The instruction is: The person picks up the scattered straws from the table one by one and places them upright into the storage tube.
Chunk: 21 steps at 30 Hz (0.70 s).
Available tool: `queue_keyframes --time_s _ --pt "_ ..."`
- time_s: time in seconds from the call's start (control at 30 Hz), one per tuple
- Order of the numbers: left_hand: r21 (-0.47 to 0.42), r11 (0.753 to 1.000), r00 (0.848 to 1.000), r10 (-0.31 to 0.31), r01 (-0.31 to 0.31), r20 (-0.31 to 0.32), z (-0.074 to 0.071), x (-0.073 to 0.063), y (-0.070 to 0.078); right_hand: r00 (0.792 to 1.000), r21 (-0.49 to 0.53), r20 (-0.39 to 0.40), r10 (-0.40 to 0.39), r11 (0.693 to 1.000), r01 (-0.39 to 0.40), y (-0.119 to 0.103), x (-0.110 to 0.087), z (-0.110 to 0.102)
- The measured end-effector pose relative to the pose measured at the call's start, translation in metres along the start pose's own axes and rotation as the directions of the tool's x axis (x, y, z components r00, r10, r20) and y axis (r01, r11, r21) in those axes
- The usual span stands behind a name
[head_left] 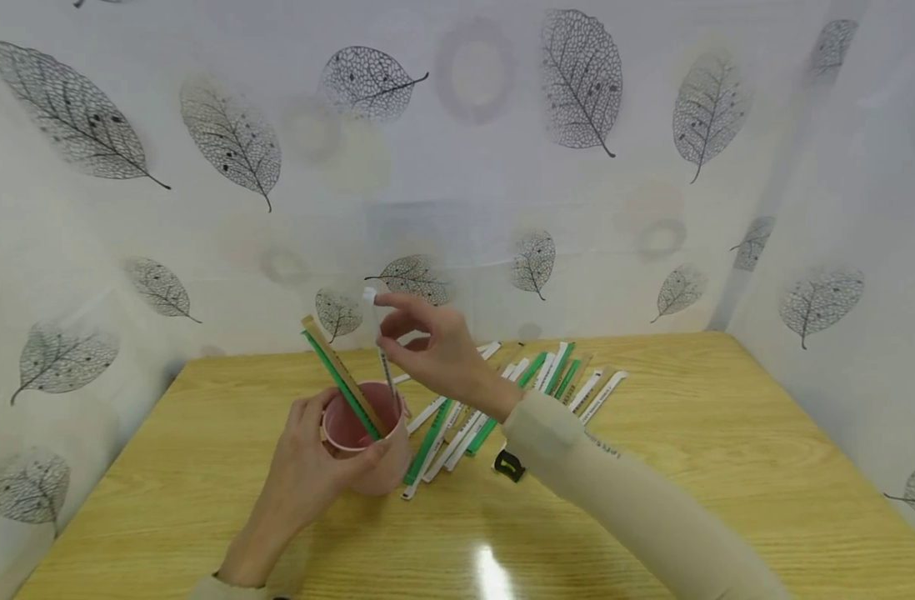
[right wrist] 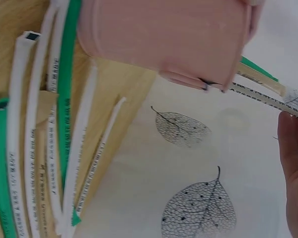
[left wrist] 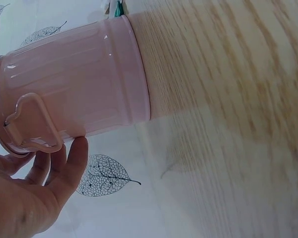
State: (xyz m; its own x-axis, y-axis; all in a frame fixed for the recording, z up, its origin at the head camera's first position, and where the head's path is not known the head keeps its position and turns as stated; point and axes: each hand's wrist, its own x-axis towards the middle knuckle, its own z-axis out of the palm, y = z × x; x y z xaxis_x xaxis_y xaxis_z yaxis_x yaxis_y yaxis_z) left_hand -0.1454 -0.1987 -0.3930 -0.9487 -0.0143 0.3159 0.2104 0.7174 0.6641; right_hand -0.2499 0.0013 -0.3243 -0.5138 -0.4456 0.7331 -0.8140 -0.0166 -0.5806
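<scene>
A pink metal pail (head_left: 386, 473) with small side handles stands upright on the table. My left hand (head_left: 303, 457) holds it, thumb at the rim and fingers around the side; in the left wrist view the fingertips touch the wall beside a wire handle (left wrist: 42, 119). Leaning inside the pail are a brown paper-wrapped straw (head_left: 334, 360) and a green one. Above the rim, my right hand (head_left: 446, 350) pinches a white wrapped straw (head_left: 386, 367) with printed lettering. This straw's lower end is inside the pail.
Several white, green and brown wrapped straws (head_left: 468, 429) lie in a loose pile right of the pail. A small black object (head_left: 508, 465) lies near my right sleeve. The wooden table (head_left: 652, 517) meets a white leaf-patterned curtain (head_left: 465, 192) behind and at both sides.
</scene>
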Motion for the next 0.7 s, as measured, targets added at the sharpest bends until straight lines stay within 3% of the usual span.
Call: queue_keyframes --time_s 0.4,0.7 --pt "-0.010 1.000 1.000 0.003 -0.003 0.000 0.001 0.001 0.000 0.999 -0.024 0.010 0.039 0.999 -0.038 0.017 -0.019 0.010" --pt "-0.003 1.000 1.000 -0.012 0.012 0.001 -0.001 0.001 0.002 0.999 -0.035 0.003 0.051 0.998 -0.051 0.021 -0.023 0.011"
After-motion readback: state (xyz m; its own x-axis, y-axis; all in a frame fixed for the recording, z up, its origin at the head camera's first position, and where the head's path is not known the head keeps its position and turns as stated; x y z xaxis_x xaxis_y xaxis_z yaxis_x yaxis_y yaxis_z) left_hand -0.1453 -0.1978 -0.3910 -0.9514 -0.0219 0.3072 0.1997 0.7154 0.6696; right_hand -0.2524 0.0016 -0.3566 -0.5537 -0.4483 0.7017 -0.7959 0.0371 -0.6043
